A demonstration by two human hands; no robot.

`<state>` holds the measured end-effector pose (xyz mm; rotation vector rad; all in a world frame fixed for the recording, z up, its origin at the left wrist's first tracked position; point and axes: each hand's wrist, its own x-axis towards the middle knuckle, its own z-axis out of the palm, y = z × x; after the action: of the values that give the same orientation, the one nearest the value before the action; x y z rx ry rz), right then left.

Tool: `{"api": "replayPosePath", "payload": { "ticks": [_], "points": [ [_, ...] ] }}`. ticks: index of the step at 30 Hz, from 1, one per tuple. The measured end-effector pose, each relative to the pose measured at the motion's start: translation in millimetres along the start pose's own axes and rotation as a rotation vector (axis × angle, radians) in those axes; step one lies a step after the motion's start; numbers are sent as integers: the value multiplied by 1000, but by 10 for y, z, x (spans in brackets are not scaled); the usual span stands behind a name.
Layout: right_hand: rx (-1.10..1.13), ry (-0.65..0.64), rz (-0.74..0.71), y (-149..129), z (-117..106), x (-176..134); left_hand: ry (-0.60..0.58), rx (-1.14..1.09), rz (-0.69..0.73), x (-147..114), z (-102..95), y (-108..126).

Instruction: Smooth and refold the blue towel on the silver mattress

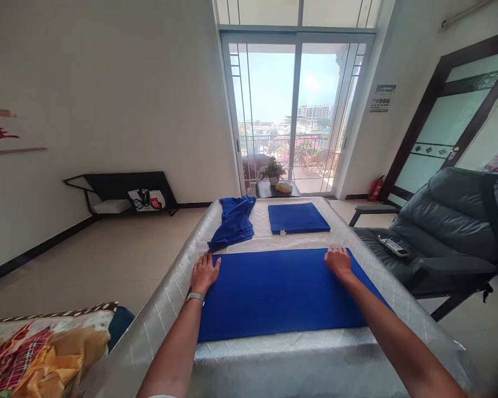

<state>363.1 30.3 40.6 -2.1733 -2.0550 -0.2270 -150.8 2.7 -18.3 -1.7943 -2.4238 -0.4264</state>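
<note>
Daylight (311,83) shows through sliding glass doors (297,110) between pale walls (149,110), and a dark armchair (452,215) stands on beige floor (141,260).

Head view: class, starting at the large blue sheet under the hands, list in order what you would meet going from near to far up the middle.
Large blue sheet → smaller blue rectangle → potted plant → sliding glass door → balcony railing → distant white building.

Blue cloth (269,293) — plain, silvery mattress (302,345) — pale diagonal lines, red plaid fabric (27,347)
</note>
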Motion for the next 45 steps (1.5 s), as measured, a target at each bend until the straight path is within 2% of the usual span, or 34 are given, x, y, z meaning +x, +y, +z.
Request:
{"api": "replayPosePath", "payload": {
  "ticks": [5,7,9,12,15,18,27,30,33,36,38,40,42,43,45],
  "points": [
    [162,-107,-333,-906,-6,-152,-10,-9,-19,-5,-24,9],
    [236,-169,-392,-1209,40,-208,-18,-9,-21,-7,-38,11],
    [264,-221,-410,-1407,89,-241,-18,-3,-12,-9,-47,12],
    [264,-261,-417,-1489,147,-240,-5,9,-4,-12,-47,10],
    [259,-271,-436,-1343,187,-200,5,16,-4,-13,-39,5],
    [231,-268,-390,-1025,228,-143,1,12,1,-11,-30,1],
    [101,-261,-121,393,368,78,1,10,5,-14,-33,-10],
    [98,-244,-4,721,388,121,-16,-7,13,-20,-51,-5],
    [97,-231,46,842,413,138,-23,-2,2,-23,-69,9],
    [88,-209,55,834,441,140,-18,34,3,-41,-98,29],
    [93,-195,54,819,459,138,28,73,2,-77,-129,57],
    [100,-185,49,819,477,136,124,103,0,-135,-166,127],
    [103,-174,46,830,497,138,197,94,40,-204,-200,276],
    [104,-169,45,837,507,140,196,71,87,-238,-213,390],
    [108,-162,44,846,525,146,120,5,233,-295,-224,705]
  ]
}}
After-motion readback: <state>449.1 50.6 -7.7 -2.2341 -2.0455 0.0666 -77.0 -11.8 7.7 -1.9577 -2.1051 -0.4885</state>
